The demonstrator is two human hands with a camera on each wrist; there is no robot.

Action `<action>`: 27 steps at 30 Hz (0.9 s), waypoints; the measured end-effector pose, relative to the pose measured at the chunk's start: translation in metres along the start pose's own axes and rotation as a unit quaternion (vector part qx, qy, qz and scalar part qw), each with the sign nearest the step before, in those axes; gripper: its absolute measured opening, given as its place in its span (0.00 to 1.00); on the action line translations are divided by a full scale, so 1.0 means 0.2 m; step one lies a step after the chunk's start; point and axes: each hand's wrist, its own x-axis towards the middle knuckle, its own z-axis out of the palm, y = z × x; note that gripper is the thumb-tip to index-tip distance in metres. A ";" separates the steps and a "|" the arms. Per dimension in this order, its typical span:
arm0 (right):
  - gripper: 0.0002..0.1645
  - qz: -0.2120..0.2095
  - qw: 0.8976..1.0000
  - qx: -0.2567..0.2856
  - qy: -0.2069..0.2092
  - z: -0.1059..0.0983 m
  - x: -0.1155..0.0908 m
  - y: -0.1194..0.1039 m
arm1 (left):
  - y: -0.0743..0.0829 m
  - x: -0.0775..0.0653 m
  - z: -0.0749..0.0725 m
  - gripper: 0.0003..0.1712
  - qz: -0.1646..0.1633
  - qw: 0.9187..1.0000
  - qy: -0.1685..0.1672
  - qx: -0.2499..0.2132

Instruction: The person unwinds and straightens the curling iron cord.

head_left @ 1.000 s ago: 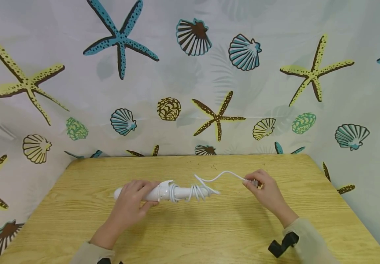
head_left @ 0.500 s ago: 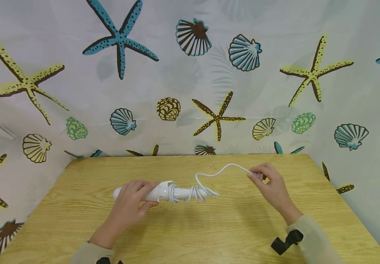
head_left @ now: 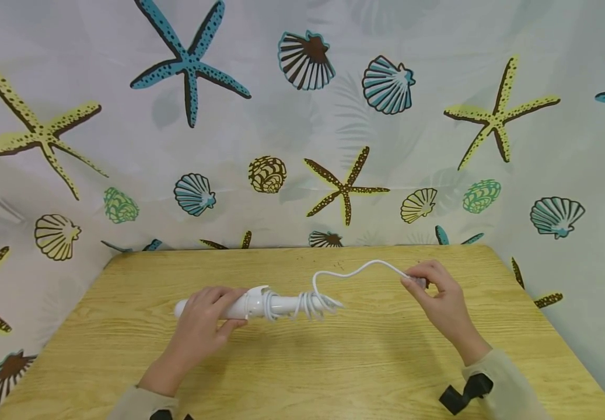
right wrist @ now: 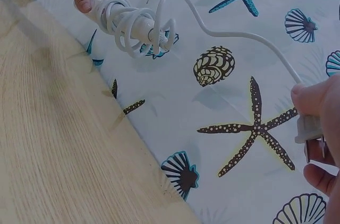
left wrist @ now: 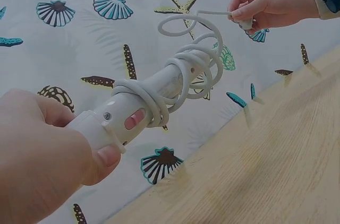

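My left hand (head_left: 202, 321) grips a white rod-shaped appliance that looks like a curling iron (head_left: 255, 302), level above the table. In the left wrist view a pink switch (left wrist: 135, 119) shows on its side. Loose coils of white cord (left wrist: 186, 78) wrap the end away from that hand. From the coils, one length runs in a wavy line to my right hand (head_left: 444, 297), which pinches the plug (right wrist: 308, 129) between thumb and fingers. Metal prongs stick out of the plug in the right wrist view. The palm covers the iron's left part.
A wood-grain table (head_left: 313, 373) spans the space below both hands. Behind it and along its sides hangs a pale cloth (head_left: 302, 128) printed with starfish and shells. A black band (head_left: 467, 392) is on the right sleeve.
My right hand has moved rightward and slightly up with the plug, drawing the free cord out longer. The left hand and the iron have shifted slightly left; most coils stay wrapped.
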 end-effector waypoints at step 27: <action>0.15 -0.002 0.995 0.032 -0.098 -0.11 -0.06 -0.09 | -0.05 0.01 -0.02 0.32 -0.040 0.999 0.032 0.016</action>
